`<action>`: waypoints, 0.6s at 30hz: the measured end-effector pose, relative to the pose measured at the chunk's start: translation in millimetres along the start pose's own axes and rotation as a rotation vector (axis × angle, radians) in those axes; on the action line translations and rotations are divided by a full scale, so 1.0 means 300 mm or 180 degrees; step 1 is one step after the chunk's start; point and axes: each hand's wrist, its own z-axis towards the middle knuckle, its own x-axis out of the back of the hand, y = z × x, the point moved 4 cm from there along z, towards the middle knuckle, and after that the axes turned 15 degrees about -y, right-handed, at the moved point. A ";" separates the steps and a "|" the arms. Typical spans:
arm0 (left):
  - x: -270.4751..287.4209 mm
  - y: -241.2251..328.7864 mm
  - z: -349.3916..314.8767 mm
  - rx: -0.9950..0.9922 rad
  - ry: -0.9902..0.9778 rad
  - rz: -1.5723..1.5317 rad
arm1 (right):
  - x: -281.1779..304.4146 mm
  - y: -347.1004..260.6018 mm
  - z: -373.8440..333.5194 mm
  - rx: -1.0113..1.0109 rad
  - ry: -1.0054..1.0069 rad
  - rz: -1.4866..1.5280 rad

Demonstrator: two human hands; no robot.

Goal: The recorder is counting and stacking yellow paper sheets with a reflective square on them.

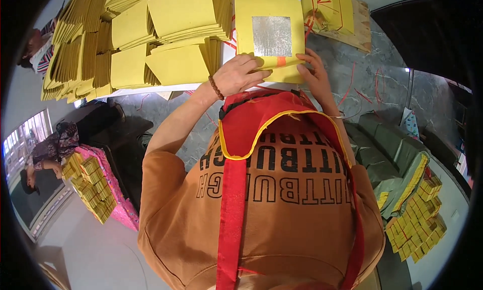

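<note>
White worktop (228, 53) carries folded yellow stacks (176, 63) at left, seemingly finished. Left hand (245, 74) and right hand (317, 77), apart, hold down the near edge of silver-patched yellow paper (271, 36) at right, its folding apparently incomplete.

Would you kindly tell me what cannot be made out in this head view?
In the head view:
- Palm of the left hand: hidden by the back of that hand.
- What lies directly beneath the yellow paper with the silver square: covered by the paper itself.
- Part of the right forearm: hidden by the red apron.
- Far end of the yellow bundle, upper right: cut off by the top edge.
</note>
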 end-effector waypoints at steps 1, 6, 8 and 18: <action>-0.001 -0.001 0.000 -0.0001 0.0001 0.0001 | 0.000 -0.002 0.001 -0.0071 -0.0046 0.0157; 0.010 -0.002 -0.001 0.0277 0.0269 -0.0010 | 0.014 -0.024 -0.015 0.0000 -0.0244 0.0607; -0.003 -0.007 -0.002 0.0233 0.0325 0.0078 | 0.007 -0.053 -0.019 -0.0142 -0.0248 -0.0147; 0.003 0.006 0.003 0.0005 0.0205 0.0274 | 0.012 0.015 0.021 -0.0178 -0.0090 -0.0093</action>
